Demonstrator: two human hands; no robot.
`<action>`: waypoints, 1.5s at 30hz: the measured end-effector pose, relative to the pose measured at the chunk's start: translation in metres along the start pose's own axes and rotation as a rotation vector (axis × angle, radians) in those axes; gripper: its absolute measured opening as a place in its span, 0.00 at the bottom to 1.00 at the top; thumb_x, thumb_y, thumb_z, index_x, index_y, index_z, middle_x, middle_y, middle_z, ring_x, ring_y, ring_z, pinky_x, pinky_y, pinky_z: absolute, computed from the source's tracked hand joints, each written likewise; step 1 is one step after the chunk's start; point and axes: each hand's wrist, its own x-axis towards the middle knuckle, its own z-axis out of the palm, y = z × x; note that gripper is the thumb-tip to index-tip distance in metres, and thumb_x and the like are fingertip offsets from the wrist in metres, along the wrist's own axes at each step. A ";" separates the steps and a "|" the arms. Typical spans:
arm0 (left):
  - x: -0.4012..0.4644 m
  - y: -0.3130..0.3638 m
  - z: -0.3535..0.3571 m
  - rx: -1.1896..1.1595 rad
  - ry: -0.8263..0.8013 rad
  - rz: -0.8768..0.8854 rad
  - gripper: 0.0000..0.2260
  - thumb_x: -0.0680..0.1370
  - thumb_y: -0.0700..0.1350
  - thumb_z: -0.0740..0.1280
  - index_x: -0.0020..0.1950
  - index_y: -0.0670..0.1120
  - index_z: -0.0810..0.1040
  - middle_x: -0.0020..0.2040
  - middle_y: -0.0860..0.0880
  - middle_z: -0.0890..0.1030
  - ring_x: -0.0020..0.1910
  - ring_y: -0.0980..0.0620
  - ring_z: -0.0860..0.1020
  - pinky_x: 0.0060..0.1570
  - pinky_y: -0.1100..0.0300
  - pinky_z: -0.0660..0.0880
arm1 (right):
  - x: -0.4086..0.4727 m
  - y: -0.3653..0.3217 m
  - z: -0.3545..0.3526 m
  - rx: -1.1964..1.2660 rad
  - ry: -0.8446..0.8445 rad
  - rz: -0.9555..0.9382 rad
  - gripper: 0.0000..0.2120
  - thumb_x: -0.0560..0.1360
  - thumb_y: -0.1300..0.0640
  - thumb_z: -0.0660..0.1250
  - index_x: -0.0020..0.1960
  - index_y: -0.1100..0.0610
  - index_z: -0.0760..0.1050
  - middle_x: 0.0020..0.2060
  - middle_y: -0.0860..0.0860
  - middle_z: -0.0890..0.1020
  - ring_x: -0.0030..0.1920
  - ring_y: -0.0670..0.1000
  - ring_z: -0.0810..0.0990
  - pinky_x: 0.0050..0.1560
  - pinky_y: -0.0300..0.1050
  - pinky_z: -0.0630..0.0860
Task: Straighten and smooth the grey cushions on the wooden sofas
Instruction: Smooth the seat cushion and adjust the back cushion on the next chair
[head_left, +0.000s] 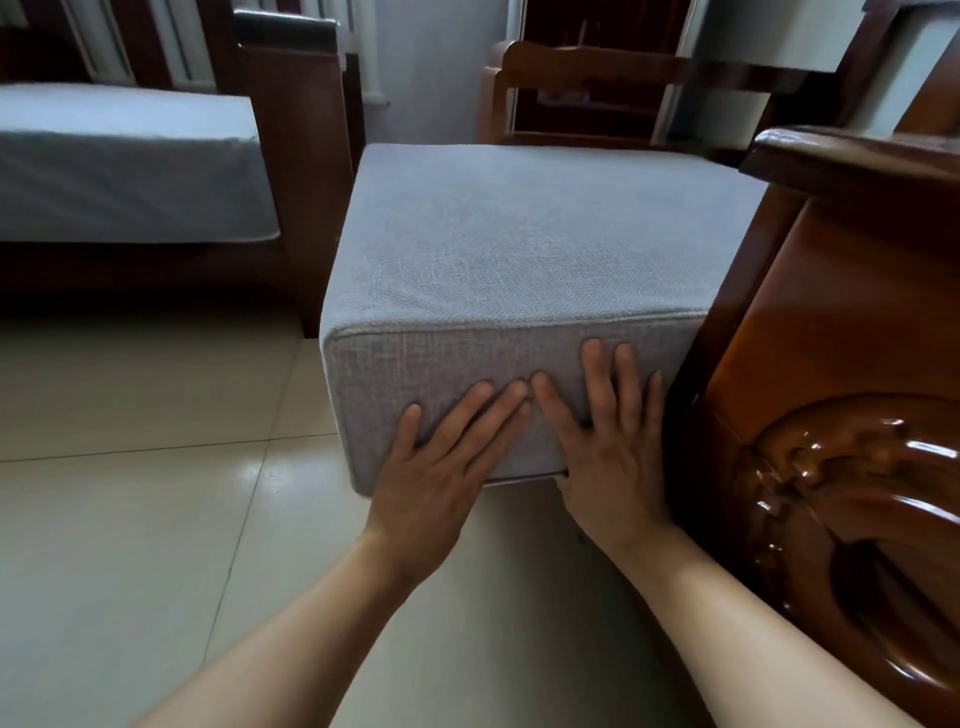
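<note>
Grey cushion (524, 249): on wooden sofa seat beside carved armrest (831, 415). Left hand (441, 457), right hand (608, 441): fingers straight, flat on front face. Advised: push evenly, both palms together, squaring it to the frame.

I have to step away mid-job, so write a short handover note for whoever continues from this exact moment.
Left hand: open, flat on the front face of the near grey cushion.
Right hand: open, flat on the same face, beside the carved wooden armrest.
Done: the top of this cushion looks smooth.
Left: push it home, then check the second grey cushion on the sofa at far left.
</note>
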 end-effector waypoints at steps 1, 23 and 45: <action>0.000 0.000 0.004 -0.003 0.031 -0.007 0.36 0.74 0.38 0.56 0.79 0.48 0.45 0.79 0.51 0.43 0.77 0.52 0.43 0.72 0.45 0.42 | -0.002 0.000 0.003 0.008 0.027 0.007 0.59 0.62 0.59 0.78 0.78 0.44 0.42 0.77 0.52 0.37 0.77 0.58 0.37 0.73 0.65 0.44; 0.068 -0.046 -0.031 -0.040 0.130 -0.199 0.41 0.69 0.46 0.70 0.78 0.52 0.53 0.78 0.51 0.52 0.77 0.51 0.48 0.70 0.36 0.44 | 0.078 -0.013 -0.031 0.261 0.134 0.124 0.32 0.76 0.59 0.56 0.77 0.48 0.51 0.77 0.47 0.52 0.77 0.57 0.45 0.74 0.62 0.42; 0.213 -0.130 -0.109 -0.099 0.000 -0.286 0.52 0.58 0.54 0.77 0.77 0.50 0.56 0.78 0.50 0.54 0.77 0.48 0.53 0.68 0.33 0.50 | 0.219 0.030 -0.113 0.397 0.113 0.235 0.36 0.71 0.71 0.68 0.75 0.53 0.63 0.76 0.52 0.59 0.77 0.58 0.53 0.74 0.60 0.55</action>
